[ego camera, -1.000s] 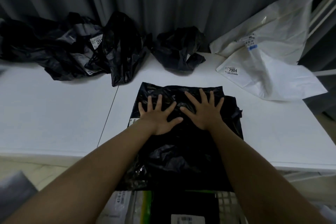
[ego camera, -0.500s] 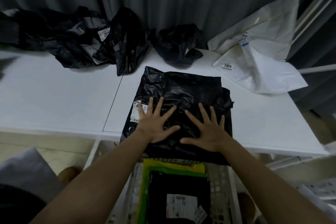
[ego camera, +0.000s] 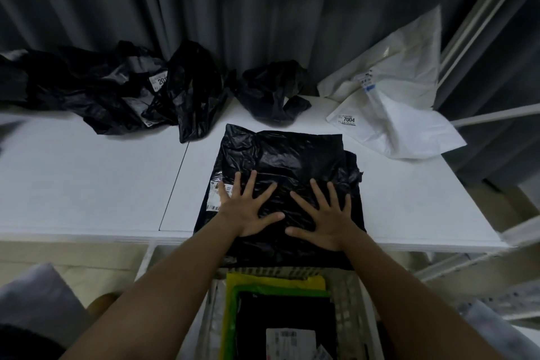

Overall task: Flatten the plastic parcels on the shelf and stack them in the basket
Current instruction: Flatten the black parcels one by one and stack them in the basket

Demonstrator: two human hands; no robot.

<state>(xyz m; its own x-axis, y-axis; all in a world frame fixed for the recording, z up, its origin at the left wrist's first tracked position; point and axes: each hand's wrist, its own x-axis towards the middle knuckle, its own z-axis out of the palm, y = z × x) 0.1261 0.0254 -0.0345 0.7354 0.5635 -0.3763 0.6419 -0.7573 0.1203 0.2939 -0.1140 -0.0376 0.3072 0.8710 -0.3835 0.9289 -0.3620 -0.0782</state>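
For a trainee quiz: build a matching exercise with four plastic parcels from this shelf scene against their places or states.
Things:
1. flat black plastic parcel
2. white plastic parcel labelled 7004
3. small crumpled black plastic parcel
4. yellow plastic parcel

Places or states:
A. in the white basket
B. right end of the shelf
C. under both hands
D. crumpled at the back, by the curtain

Pairs: 1-C, 2-B, 3-D, 4-A
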